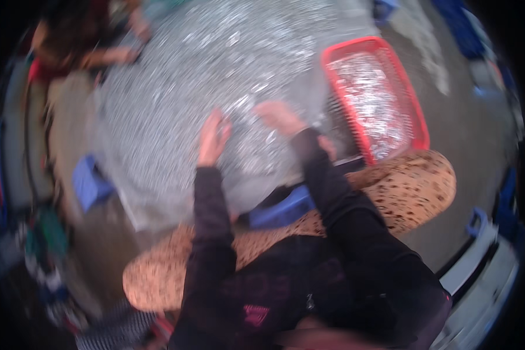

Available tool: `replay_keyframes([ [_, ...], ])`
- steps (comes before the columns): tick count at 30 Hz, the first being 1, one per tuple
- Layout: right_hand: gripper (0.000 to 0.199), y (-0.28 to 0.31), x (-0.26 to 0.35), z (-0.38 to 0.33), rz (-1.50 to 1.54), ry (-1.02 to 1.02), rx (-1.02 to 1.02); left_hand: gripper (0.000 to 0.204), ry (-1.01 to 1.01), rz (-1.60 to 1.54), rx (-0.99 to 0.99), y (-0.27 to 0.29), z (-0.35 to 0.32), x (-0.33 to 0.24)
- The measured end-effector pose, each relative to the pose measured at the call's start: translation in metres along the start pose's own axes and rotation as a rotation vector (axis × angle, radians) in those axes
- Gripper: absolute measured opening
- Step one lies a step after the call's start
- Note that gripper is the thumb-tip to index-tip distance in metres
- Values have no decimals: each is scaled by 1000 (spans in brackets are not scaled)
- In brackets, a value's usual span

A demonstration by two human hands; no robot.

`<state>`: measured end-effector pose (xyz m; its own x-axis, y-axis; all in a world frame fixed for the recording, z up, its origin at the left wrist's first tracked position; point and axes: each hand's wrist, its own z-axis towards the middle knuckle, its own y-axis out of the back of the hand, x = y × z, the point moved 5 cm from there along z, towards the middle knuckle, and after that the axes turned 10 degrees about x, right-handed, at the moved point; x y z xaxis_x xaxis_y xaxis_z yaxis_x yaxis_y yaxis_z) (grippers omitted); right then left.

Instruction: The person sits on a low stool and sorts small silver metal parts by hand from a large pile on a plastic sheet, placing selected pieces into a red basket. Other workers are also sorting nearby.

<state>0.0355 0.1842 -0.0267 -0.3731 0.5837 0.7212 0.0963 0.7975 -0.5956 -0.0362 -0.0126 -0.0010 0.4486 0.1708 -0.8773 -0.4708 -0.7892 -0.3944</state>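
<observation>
Both hands' grip unclear, resting on a blurred heap of shiny silvery pieces (216,76).

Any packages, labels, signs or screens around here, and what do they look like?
None clearly; the picture is blurred.
Pink printed mark: low on the person's black top, small, blocky.
Red basket: right of the right hand, rectangular, holds silvery bits.

Single view, head-worn, looking steeply down and forward over wearer's own chest and knees. Wide fisheye: edges curve, black rim all round. Near enough that dark sleeves fill lower centre. Centre faces large silvery pile (216,76); red basket (376,93) upper right; another person (81,41) at far upper left. Whole frame motion-blurred.
</observation>
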Motion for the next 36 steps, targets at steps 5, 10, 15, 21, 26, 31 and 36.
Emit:
replay_keyframes([
  [5,15,-19,20,-2,-72,-112,-44,14,-31,-629,150,-16,10,-18],
  [10,20,-4,16,2,-119,-45,-23,13,93,-200,137,-24,16,-14],
  [15,33,7,10,-5,223,157,62,38,77,877,64,-17,44,30],
  [21,26,-12,47,-8,470,255,292,30,27,1553,214,-34,46,58],
  [26,25,24,11,11,-186,-10,139,18,-109,1165,164,-9,42,14],
  [31,18,28,-49,0,-1266,-24,-144,13,116,-131,40,10,18,-17],
  [36,17,19,-54,-2,-1247,-91,-262,16,64,-428,107,-4,11,-29],
])
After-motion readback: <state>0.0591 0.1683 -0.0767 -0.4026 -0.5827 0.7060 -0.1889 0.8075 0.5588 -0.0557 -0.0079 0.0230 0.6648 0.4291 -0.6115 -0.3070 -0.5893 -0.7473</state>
